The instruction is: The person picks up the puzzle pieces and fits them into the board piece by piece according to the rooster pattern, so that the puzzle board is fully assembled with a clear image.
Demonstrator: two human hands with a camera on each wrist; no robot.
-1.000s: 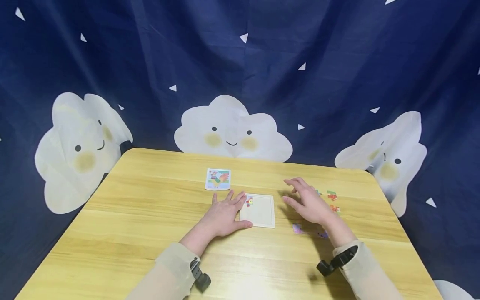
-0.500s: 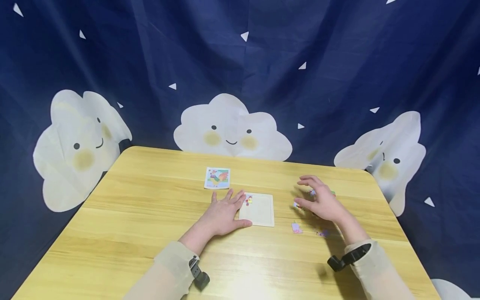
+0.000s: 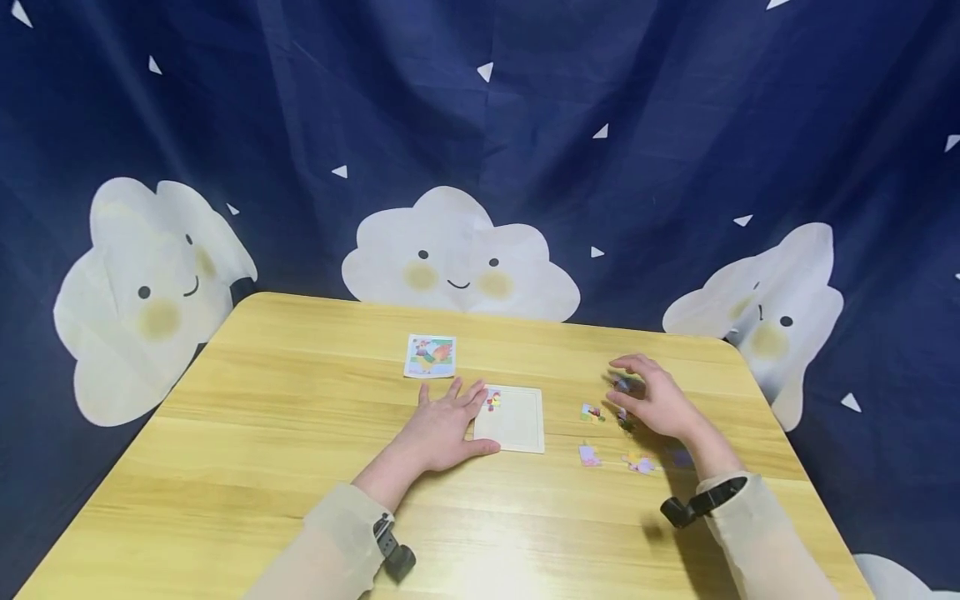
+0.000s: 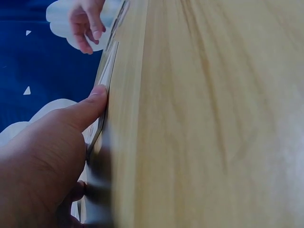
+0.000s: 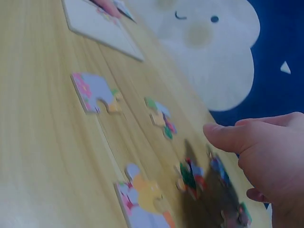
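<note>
My left hand [image 3: 442, 433] rests spread on the left side of a white puzzle tray [image 3: 519, 427], its thumb on the near edge. One puzzle piece [image 3: 493, 401] lies in the tray's upper left corner. Above loose pieces to the right hovers my right hand [image 3: 662, 402], fingers loosely bent and nothing seen between them. In the right wrist view, a lilac corner piece [image 5: 94, 89], a green-and-cream piece [image 5: 161, 115], a yellow-and-pink piece [image 5: 148, 195] and a dark green-and-red piece [image 5: 190, 176] lie apart. Further pieces under the right hand are partly hidden and blurred.
A picture card [image 3: 431, 357] with a colourful bird lies behind the left hand. The wooden table [image 3: 247, 433] ends at a dark blue curtain [image 3: 637, 100] with cloud prints. Both wrists wear black cameras.
My right hand has moved right and slightly farther back over the pieces, uncovering some near the tray. The left hand stays on the tray.
</note>
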